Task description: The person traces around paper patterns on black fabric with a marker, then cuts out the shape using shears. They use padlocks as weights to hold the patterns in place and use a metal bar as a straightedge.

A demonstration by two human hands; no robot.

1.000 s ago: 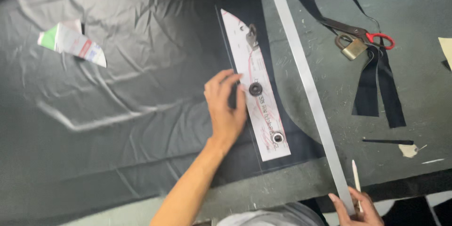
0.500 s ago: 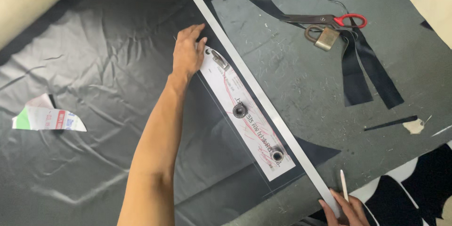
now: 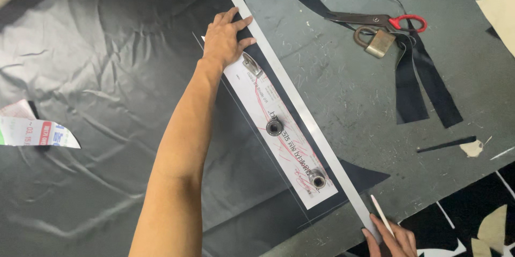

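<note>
flatly, left hand point(image 3: 224, 42) and right hand point(image 3: 394, 238) press the long ruler point(image 3: 300, 107) down.

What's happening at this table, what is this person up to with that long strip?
A person is laying a long metal ruler across black fabric on a worktable. The left hand presses flat near the ruler's far end, and the right hand steadies the near end while holding a white marking pencil. A white paper pattern piece lies alongside the ruler, with small metal weights on it. Red-handled scissors and a padlock lie aside, untouched.
</note>
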